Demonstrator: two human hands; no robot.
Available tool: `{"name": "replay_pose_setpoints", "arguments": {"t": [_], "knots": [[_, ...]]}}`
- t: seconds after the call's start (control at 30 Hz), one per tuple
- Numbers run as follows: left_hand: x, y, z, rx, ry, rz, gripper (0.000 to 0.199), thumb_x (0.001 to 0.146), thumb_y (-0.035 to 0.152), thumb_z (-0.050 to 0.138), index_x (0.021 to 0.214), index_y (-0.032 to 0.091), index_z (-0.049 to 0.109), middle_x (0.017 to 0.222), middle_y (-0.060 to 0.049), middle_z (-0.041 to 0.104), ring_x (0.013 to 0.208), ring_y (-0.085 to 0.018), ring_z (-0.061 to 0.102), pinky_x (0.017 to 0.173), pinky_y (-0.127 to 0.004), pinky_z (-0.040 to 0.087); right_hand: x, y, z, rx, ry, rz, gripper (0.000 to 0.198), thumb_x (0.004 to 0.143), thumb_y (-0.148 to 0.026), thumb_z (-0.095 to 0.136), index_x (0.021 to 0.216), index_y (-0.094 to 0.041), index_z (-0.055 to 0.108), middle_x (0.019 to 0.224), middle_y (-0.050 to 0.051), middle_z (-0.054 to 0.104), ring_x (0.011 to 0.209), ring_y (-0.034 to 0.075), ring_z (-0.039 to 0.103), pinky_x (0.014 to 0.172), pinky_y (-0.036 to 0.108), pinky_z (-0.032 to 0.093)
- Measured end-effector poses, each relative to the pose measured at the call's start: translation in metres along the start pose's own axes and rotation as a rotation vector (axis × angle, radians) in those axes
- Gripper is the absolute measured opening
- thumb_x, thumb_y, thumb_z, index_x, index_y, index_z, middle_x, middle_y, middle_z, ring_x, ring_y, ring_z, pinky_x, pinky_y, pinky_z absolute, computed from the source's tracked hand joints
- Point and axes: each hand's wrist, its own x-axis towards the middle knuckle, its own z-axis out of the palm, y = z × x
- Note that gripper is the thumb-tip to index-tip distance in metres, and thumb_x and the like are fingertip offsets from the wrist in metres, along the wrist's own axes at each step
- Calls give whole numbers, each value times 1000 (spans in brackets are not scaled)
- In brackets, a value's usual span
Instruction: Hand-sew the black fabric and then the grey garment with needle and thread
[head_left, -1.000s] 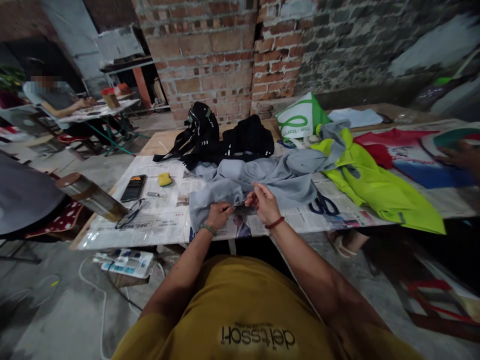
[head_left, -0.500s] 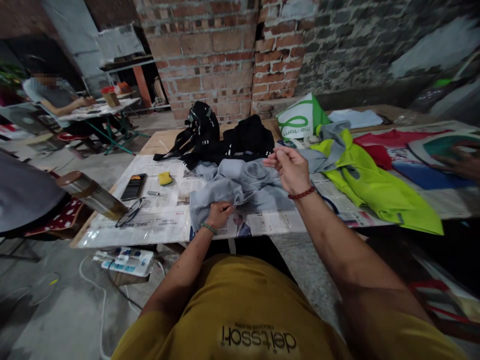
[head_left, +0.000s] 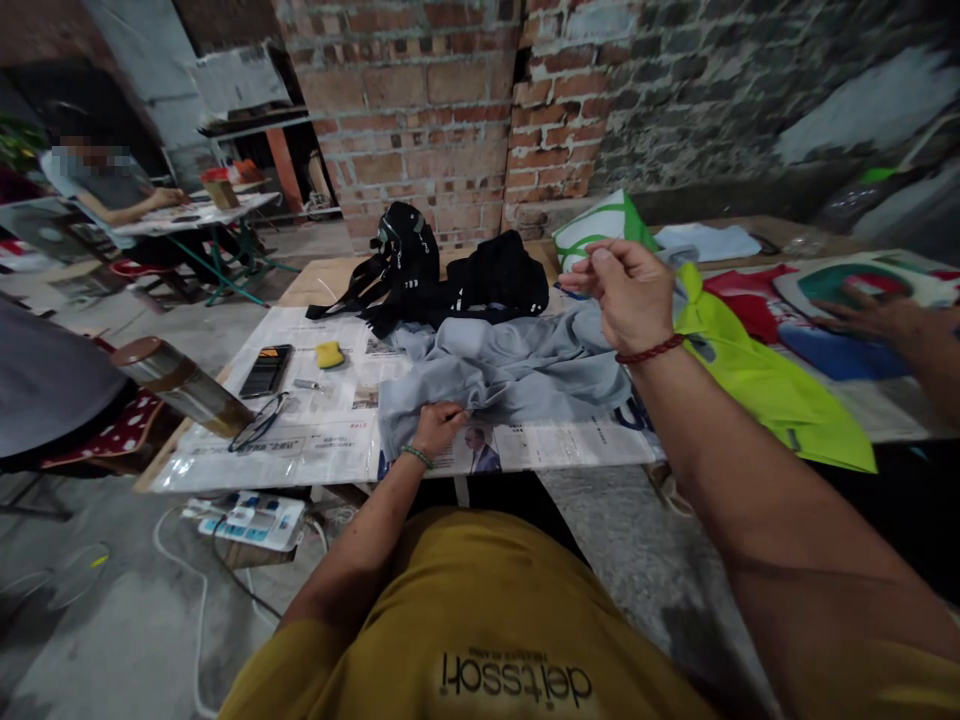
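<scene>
A grey garment (head_left: 525,365) lies crumpled across the newspaper-covered table in front of me. My left hand (head_left: 440,428), wearing a green bead bracelet, pinches the near edge of its cloth at the table's front. Raised above the garment's right end is my right hand (head_left: 626,295), with a red braided bracelet on the wrist. Its thumb and fingertips are pressed together; whatever they hold is too fine to make out. Beyond it, a neon-yellow and grey garment (head_left: 757,370) spreads toward the right edge.
A black bag (head_left: 405,255) and dark cloth (head_left: 499,275) sit at the back. Left are a phone (head_left: 267,372), yellow sponge (head_left: 328,354), glasses (head_left: 259,422) and a flask (head_left: 184,388). A green-white bag (head_left: 600,225) stands behind. A co-worker's hand (head_left: 870,310) touches colourful cloth at right.
My right hand has moved right and up, away from the left hand, fingers still pinched. My left hand stays on the grey cloth. The co-worker's hand at right has reached further in.
</scene>
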Motion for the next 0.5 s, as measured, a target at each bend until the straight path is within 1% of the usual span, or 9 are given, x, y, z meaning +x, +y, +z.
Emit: {"name": "replay_pose_setpoints", "arguments": {"t": [0.07, 0.13, 0.2, 0.33, 0.43, 0.5], "knots": [[0, 1, 0, 28, 3, 12, 31, 82, 30, 53, 58, 14, 61, 59, 1, 55, 61, -10, 49, 62, -22, 38, -9, 4, 2, -8, 7, 25, 9, 82, -27, 60, 82, -18, 60, 68, -5, 63, 57, 8, 65, 63, 25, 56], [0, 1, 0, 47, 10, 27, 30, 83, 29, 54, 58, 14, 63, 60, 0, 56, 61, -10, 50, 63, -22, 39, -22, 16, 4, -21, 18, 85, 12, 81, -29, 61, 82, -17, 60, 67, -4, 63, 57, 10, 65, 61, 26, 56], [-1, 2, 0, 48, 22, 37, 27, 82, 27, 55, 61, 14, 65, 61, 0, 59, 62, -10, 52, 65, -22, 40, -41, 35, 6, -54, 14, 178, 16, 79, -33, 62, 82, -17, 61, 65, -3, 63, 55, 11, 65, 59, 27, 55], [-2, 2, 2, 39, 39, 42, 23, 82, 25, 57, 64, 14, 68, 63, 0, 62, 62, -10, 55, 66, -22, 40, -87, 85, 11, -188, -37, 357, 24, 74, -41, 64, 82, -18, 63, 66, -1, 65, 58, 14, 66, 60, 28, 53], [-2, 3, 4, 82, 28, 26, 23, 83, 24, 57, 66, 15, 70, 66, -1, 64, 64, -11, 56, 69, -23, 40, -114, 119, 7, -358, -132, 348, 26, 76, -42, 60, 84, -18, 66, 71, 1, 68, 64, 16, 67, 69, 30, 53], [-3, 4, 5, 126, 14, 2, 21, 83, 25, 56, 72, 17, 72, 74, -2, 68, 72, -12, 58, 78, -26, 40, -124, 138, -2, -471, -163, 331, 26, 75, -42, 58, 83, -18, 67, 71, 2, 69, 67, 17, 67, 72, 32, 52]]}}
